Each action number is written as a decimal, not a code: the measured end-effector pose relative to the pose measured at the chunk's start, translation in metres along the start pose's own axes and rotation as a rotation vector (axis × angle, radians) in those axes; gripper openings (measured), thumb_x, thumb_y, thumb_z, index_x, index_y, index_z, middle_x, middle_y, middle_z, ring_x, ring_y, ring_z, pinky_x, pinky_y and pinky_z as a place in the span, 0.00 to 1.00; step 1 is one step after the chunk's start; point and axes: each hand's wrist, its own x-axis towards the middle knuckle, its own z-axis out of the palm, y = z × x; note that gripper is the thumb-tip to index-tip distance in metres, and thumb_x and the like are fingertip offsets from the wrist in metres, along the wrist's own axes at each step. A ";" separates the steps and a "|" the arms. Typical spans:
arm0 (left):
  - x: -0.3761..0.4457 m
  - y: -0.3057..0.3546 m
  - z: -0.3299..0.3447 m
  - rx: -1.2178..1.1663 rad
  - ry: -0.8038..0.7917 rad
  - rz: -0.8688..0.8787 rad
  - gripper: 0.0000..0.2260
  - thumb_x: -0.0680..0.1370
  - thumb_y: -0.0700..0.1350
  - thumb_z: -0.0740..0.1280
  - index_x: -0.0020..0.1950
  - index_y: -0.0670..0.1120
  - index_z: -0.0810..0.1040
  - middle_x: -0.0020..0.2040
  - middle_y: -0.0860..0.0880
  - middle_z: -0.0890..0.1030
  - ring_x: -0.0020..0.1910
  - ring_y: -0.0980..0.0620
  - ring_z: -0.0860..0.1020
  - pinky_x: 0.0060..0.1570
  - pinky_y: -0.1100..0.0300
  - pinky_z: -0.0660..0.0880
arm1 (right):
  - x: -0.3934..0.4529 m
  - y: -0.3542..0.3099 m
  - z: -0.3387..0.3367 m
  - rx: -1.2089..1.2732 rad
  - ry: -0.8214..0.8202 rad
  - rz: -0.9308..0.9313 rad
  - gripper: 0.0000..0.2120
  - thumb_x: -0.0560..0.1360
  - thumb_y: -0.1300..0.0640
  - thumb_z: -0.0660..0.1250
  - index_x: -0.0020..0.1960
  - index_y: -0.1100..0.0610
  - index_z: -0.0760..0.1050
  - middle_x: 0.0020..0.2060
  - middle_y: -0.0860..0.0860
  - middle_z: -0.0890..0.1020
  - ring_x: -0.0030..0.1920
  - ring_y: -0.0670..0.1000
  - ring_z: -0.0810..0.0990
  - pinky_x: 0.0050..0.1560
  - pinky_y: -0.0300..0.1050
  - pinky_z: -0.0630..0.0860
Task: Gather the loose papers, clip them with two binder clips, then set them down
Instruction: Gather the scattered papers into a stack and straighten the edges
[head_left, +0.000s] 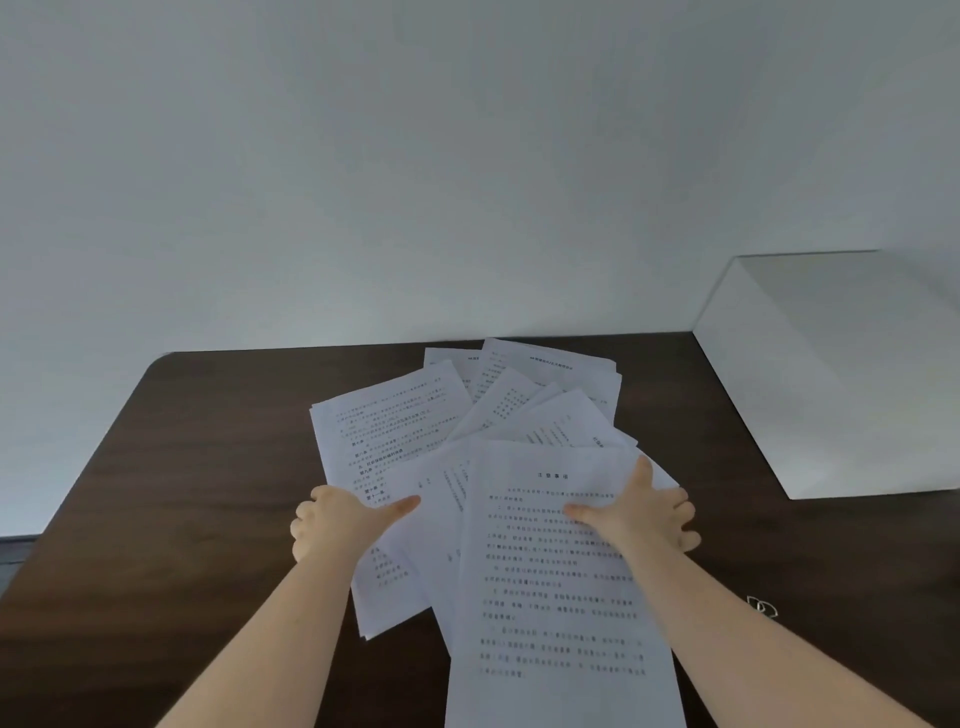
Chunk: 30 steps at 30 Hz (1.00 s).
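Reaching forward, left hand (340, 519) pinches loose papers (395, 415) while right hand (641, 514), fingers splayed, pinches the top sheet (550, 597).

sheets (550, 561): matt paper | table (218, 447): smooth dark wood | box (831, 384): matt white

At least seven white printed paper sheets (395, 415) are overlapping; one white rectangular box (831, 389) and one dark brown wooden table (208, 441) are showing.
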 end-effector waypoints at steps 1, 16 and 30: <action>-0.001 0.001 0.000 -0.003 -0.002 0.004 0.51 0.57 0.73 0.71 0.66 0.39 0.64 0.59 0.41 0.73 0.58 0.43 0.74 0.53 0.50 0.76 | 0.000 -0.001 0.000 0.003 0.002 0.005 0.58 0.56 0.31 0.74 0.74 0.43 0.44 0.69 0.61 0.61 0.68 0.60 0.62 0.64 0.58 0.64; -0.005 0.022 0.014 0.086 0.131 0.085 0.49 0.60 0.72 0.70 0.67 0.39 0.64 0.61 0.41 0.69 0.60 0.45 0.70 0.55 0.53 0.74 | 0.014 -0.018 0.003 0.126 0.071 -0.035 0.52 0.58 0.37 0.78 0.72 0.42 0.51 0.67 0.62 0.62 0.68 0.61 0.62 0.61 0.60 0.66; 0.033 0.036 0.015 0.022 0.157 0.289 0.48 0.57 0.72 0.72 0.62 0.39 0.67 0.44 0.48 0.76 0.43 0.49 0.78 0.36 0.56 0.74 | 0.049 -0.026 0.011 0.257 0.129 -0.413 0.51 0.64 0.49 0.76 0.75 0.46 0.45 0.55 0.55 0.75 0.58 0.61 0.76 0.58 0.60 0.74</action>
